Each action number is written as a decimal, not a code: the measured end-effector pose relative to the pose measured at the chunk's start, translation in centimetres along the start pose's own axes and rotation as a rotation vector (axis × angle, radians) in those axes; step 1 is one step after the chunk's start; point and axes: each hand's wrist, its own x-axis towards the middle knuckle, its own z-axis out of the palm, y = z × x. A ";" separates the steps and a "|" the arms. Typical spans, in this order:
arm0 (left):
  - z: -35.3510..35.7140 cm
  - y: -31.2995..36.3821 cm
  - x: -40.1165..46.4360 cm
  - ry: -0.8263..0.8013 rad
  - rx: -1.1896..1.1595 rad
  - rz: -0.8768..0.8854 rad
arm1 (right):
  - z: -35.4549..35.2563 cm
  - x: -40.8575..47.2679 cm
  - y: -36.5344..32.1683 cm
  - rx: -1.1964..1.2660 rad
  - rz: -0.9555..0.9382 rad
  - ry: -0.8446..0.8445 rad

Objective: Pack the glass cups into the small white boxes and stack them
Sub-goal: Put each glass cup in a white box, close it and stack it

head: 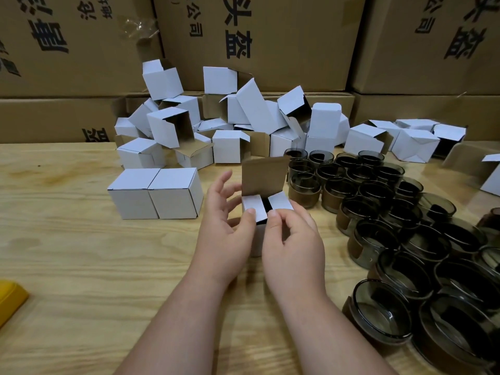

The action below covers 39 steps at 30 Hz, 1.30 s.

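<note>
Smoked glass cups (pixel 384 318) crowd near right (fragile, slick; grip by the walls). Left hand (pixel 230 212) and right hand (pixel 290 236) each pinch a side flap of white box (pixel 258 236), mid-table; light card, creases easily.

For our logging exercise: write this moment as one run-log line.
step: closing box | left hand: folds side flap | right hand: folds other flap | small white box: lid up | closed boxes: left

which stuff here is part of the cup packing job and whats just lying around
Job: the small white box under both thumbs, left hand, right hand, two closed boxes, pile of empty white boxes, smoked glass cups.

Lying about: yellow object, big brown cartons.
</note>
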 end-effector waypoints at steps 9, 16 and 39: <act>-0.1 0.1 -0.3 0.007 0.120 0.116 | 0.0 -0.2 -0.2 0.201 0.020 0.086; 0.0 0.6 -0.3 0.093 0.031 0.128 | 0.1 -0.3 -0.4 0.324 0.071 0.080; 0.1 -0.1 -0.2 0.053 0.087 0.163 | 0.0 0.0 -0.1 0.192 -0.017 0.116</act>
